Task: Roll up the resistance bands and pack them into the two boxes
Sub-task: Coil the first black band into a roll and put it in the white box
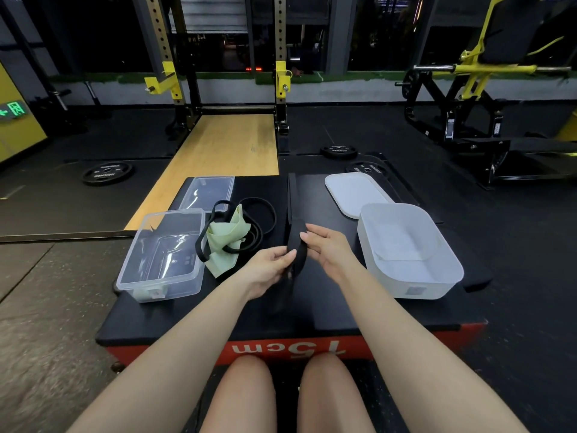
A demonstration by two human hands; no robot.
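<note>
A wide black resistance band (296,242) runs from the far edge of the black platform (218,314) toward me. Its near end is pinched by both hands: my left hand (271,270) grips it from the left, my right hand (324,248) from the right, fingers on the band's top. To the left lie a pale green band (231,242) and thin black loop bands (259,215) in a loose pile. A clear plastic box (162,257) stands at the left, a white box (406,251) at the right; both hold no bands.
The clear lid (210,190) lies behind the clear box, the white lid (352,193) behind the white box. Weight plates (107,172) lie on the floor. A squat rack (218,73) stands ahead, a yellow-and-black machine (484,98) at the right.
</note>
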